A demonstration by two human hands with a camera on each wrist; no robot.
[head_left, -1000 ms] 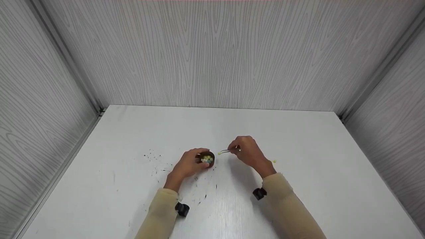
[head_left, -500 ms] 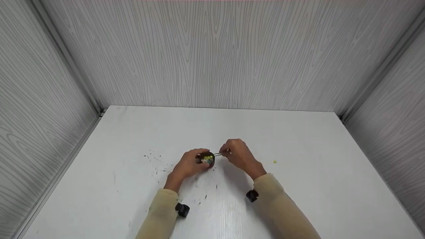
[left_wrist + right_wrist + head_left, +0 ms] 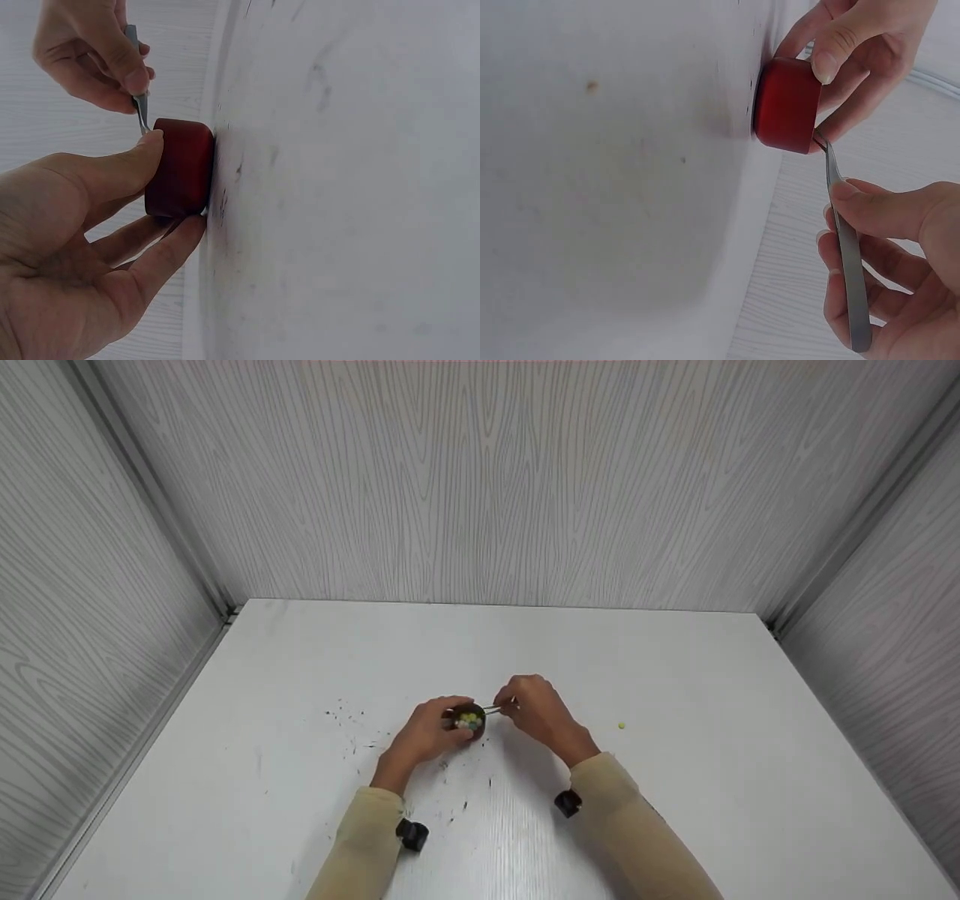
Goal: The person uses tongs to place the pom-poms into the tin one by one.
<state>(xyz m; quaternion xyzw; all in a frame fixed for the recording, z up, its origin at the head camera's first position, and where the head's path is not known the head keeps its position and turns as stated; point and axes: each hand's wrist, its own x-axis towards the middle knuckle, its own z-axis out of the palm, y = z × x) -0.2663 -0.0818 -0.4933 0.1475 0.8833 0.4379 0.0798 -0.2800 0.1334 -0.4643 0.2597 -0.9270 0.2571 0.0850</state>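
A small round red cup (image 3: 787, 105) stands on the white table and looks dark from above in the head view. Inside it lie several yellow, white and teal beads (image 3: 470, 720). My left hand (image 3: 424, 733) grips the cup, with thumb and fingers on opposite sides of its wall. From the right, my right hand (image 3: 544, 712) pinches silver tweezers (image 3: 849, 262) between thumb and fingers. The bent tips of the tweezers reach over the cup's rim, and the wall hides their ends in the wrist views.
One yellow bead (image 3: 621, 726) lies on the table (image 3: 675, 675) to the right of my right hand. Dark specks and scratches mark the tabletop around the cup. Grey wood-grain panels (image 3: 480, 480) enclose the table at the back and sides.
My right hand has moved left, bringing the tweezers with a yellow bead at their tips from beside the cup to its rim; the bead no longer shows apart. The left hand has stayed put.
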